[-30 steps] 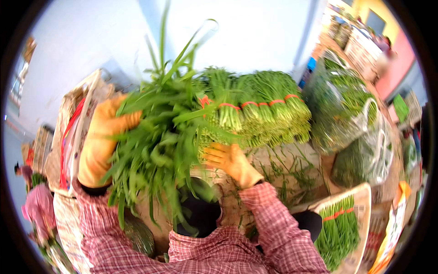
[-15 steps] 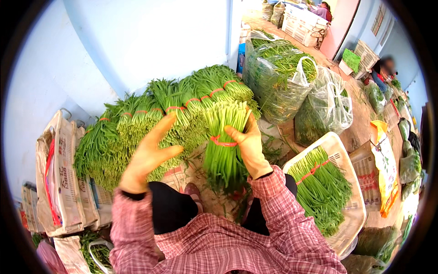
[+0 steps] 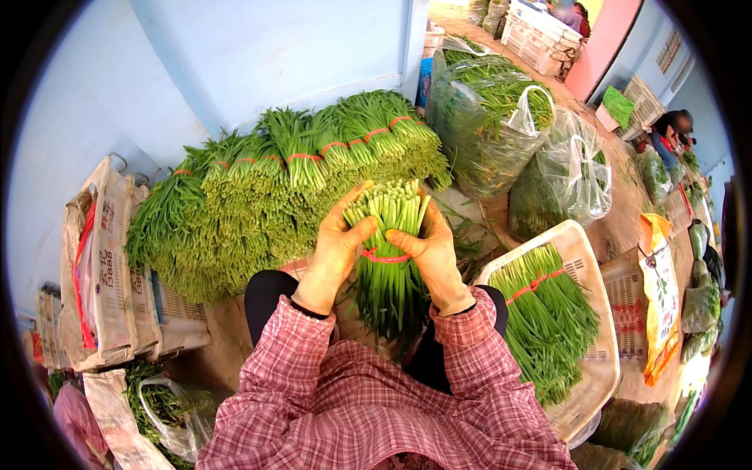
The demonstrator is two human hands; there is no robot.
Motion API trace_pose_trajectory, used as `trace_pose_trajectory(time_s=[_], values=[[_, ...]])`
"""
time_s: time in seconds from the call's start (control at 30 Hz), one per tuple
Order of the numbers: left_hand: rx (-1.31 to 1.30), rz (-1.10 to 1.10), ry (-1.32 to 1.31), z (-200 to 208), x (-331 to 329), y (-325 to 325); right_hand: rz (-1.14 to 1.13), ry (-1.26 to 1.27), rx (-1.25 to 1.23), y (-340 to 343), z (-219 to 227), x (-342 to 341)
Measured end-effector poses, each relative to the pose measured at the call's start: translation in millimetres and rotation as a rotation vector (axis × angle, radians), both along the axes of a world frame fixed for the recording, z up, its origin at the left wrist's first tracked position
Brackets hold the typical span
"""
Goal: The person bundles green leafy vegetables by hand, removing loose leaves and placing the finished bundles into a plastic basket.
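Observation:
Between my two gloved hands stands a bundle of green leafy stalks [image 3: 389, 274], cut pale ends up and dark leaves hanging down, with a red band round it. My left hand [image 3: 338, 247] is closed round its left side, thumb on the stalks just above the band. On the other side my right hand [image 3: 432, 252] grips it in the same way, its thumb at the band. The fingers of both hands are partly hidden behind the stalks. Beyond them, a long heap of similar banded bundles [image 3: 266, 211] lies against the wall.
A cream plastic basket [image 3: 613, 345] at my right holds another banded bundle. Large clear bags of greens [image 3: 489, 125] stand at the far right. Stacked crates [image 3: 117, 258] are at the left, beside an open bag of greens [image 3: 168, 415]. Another person [image 3: 666, 133] sits far right.
My left hand, spread and apart from the bundle before, has moved right and closed on it. The right hand keeps its hold. The view has shifted slightly.

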State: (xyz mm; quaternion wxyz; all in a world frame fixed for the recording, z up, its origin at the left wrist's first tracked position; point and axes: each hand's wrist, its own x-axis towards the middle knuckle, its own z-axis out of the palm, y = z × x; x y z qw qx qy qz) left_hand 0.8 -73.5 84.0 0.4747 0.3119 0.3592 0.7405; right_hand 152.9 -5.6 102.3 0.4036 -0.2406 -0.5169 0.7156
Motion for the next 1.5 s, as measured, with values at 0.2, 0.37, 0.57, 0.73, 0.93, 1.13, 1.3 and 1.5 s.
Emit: trace_pose_trajectory(time_s=[0.2,0.37,0.57,0.73,0.93,1.13,1.3,1.5], values=[[-0.022,0.315,0.719,24.5,2.5,-1.2,-0.13,0.004,0.028,-6.7,-21.6,-17.9],[0.076,0.422,0.884,2.5,8.9,13.3,-0.156,-0.128,0.188,-12.4,-32.0,-23.6],[-0.143,0.236,0.375,9.5,-0.3,14.3,-0.149,-0.259,0.166,-12.6,-36.5,-24.4],[-0.031,0.434,1.087,18.5,4.5,4.6,-0.277,-0.342,0.535,-11.7,-51.1,-26.7],[-0.15,0.366,0.414,6.0,-0.9,16.2,-0.168,-0.367,0.325,-17.3,-34.8,-28.4],[-0.111,0.29,0.879,14.4,-10.5,2.8,-0.163,-0.484,0.479,-18.8,-35.9,-28.3],[-0.173,0.57,0.359,-5.0,-51.7,-6.5,-0.107,-0.234,0.158,-20.7,-29.6,-28.3],[-0.476,-0.675,-0.475,-63.2,-66.8,-73.2,0.038,-0.027,0.812,-26.4,-3.1,-7.1]])
